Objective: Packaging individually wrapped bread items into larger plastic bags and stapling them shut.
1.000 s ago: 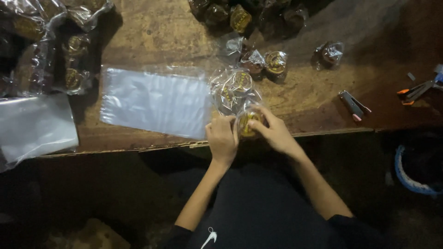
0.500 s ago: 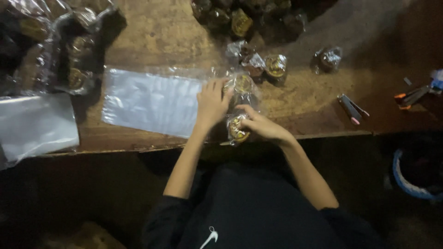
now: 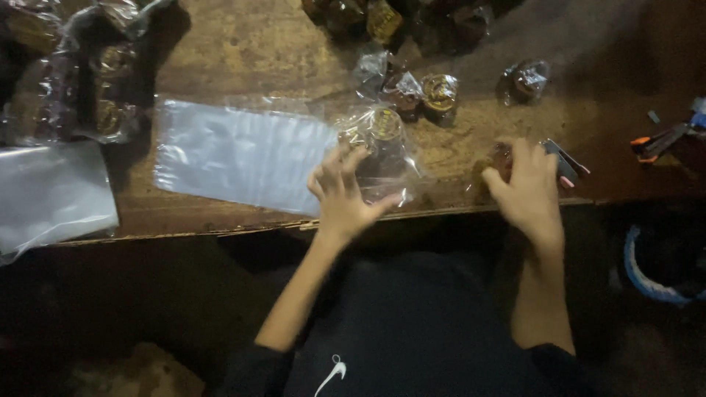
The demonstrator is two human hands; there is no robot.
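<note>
In the head view, the left hand [image 3: 343,192] rests with spread fingers on a clear bag of wrapped sweets [image 3: 382,151] near the wooden table's [image 3: 243,59] near edge, while to the right the right hand [image 3: 528,187] closes on a stapler [image 3: 563,162]

Single view only, head-mounted, looking steeply down over the torso onto the near edge of a wooden table [image 3: 243,51]. Close range: left hand [image 3: 344,192] and right hand [image 3: 528,190] at mid-frame, forearms running up from the bottom edge, table filling the upper half, dark floor below. No second view, so no shared area to record.
</note>
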